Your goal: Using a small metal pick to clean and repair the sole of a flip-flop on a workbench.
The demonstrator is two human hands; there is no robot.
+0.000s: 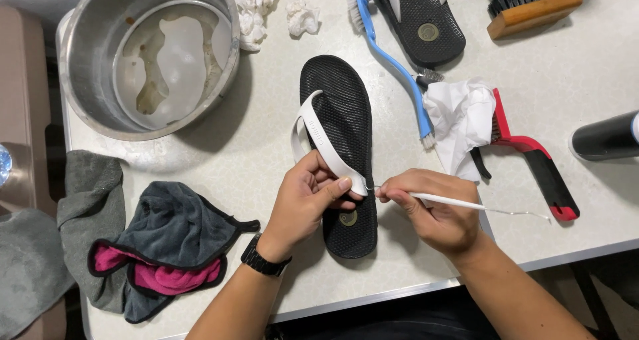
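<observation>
**Fine cleaning at the strap of a black sandal**

While the left hand [307, 197] pinches the white rubber strap [313, 130] of the black textured flip-flop sandal [339, 114] between thumb and fingers, the right hand [432, 210] holds a thin white stick-like tool [459, 203] in a pencil grip, its tip set against the spot where the strap meets the sole. The sandal lies flat in the middle of the pale speckled table [266, 147], toe end away from the person, heel end partly under the hands. By the look of it, the step in hand is detail work at the strap's side anchor; the next move seems to call for small, steady strokes of the tip while the left hand keeps the strap lifted clear of the footbed.

Both forearms come in from the near edge of the table and converge on the sandal. The left wrist, which wears a black wristwatch [265, 259], is bent slightly inward, with the thumb lying along the strap. The right hand is curled, knuckles up, fingers closed round the tool.

Round about lie a large metal basin [86, 60] holding murky water, a grey cloth with pink lining [166, 247], a blue long-handled brush [393, 67], a crumpled white paper towel [462, 117], a red and black brush [539, 170], a wooden-backed brush [532, 10] and a second black sandal [419, 17].
</observation>
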